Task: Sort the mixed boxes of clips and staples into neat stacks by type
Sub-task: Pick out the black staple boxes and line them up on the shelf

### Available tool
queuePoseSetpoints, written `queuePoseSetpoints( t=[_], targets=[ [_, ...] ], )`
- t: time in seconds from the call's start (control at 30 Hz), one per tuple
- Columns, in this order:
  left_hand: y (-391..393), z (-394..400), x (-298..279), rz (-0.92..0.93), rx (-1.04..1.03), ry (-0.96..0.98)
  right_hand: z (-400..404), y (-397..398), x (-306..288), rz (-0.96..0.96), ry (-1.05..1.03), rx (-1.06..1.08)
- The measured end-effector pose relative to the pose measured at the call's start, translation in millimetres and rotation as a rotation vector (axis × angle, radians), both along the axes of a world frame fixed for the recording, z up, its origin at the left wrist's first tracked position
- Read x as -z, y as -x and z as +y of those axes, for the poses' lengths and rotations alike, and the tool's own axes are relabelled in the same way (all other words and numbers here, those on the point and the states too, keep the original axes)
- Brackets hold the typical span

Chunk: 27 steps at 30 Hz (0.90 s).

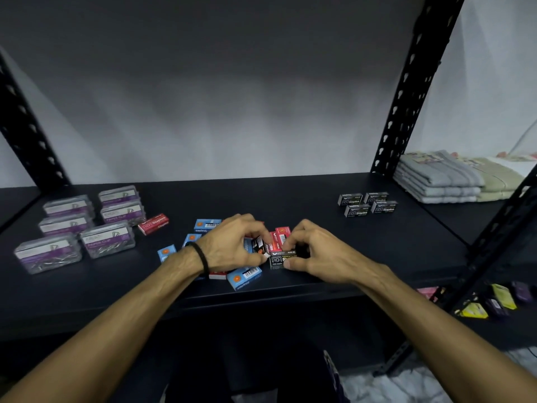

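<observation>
A mixed pile of small staple boxes lies mid-shelf: blue boxes [244,277], red boxes [281,236] and black ones. My left hand [232,245] pinches a black staple box [257,245] held on end over the pile. My right hand [316,251] grips another black staple box [278,260] resting on the shelf. Several clear paper clip boxes [107,239] with purple labels stand grouped at the left, with one red staple box [153,223] beside them. Several black staple boxes [367,203] sit grouped at the right.
The black shelf [319,205] has slotted black uprights [406,91] at both sides. Folded towels [444,178] are stacked on the neighbouring shelf to the right. Yellow and purple packets [494,301] lie on a lower shelf at the right.
</observation>
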<state>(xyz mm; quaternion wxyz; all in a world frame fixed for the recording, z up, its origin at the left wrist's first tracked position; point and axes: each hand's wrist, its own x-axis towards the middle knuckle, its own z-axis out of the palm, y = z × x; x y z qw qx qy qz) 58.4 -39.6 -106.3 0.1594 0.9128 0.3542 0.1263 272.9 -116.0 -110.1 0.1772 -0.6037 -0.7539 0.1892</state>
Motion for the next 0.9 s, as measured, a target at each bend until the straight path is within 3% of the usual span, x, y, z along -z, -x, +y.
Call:
queuePoseSetpoints(
  t=[0.23,0.47,0.9],
  targets=[
    [7,1,5,-0.137,0.014,0.017,-2,2,-2,0.054,-0.046,0.0],
    [9,-2,3,-0.142,-0.007,-0.029,-3,6,-2,0.073,-0.014,0.01],
    [17,2,-2,-0.189,-0.014,0.229,0,0,0,0.073,0.025,-0.001]
  ],
)
